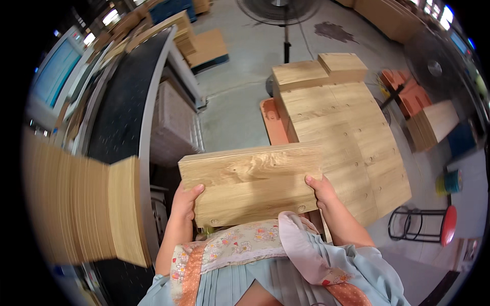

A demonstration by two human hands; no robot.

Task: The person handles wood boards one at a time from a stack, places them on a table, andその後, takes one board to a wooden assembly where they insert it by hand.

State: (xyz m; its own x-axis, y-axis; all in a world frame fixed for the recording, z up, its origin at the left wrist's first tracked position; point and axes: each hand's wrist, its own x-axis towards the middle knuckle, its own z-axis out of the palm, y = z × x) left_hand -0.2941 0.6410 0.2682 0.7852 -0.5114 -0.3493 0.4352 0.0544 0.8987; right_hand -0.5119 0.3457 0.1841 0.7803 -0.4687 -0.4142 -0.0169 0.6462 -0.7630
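A short stack of several light wood-grain boards is held in front of my body, its broad face turned up to me. My left hand is closed round its left end, thumb on the face. At the right end my right hand grips it the same way, with the fingers hidden underneath. Small round marks show along the near edge of the top board. Just beyond and to the right, a large pile of similar boards rests on an orange pallet.
At left runs a machine bed with a black belt; a row of upright boards stands on it. A red stool is at right. Fans stand farther off, near another board stack and a brown panel.
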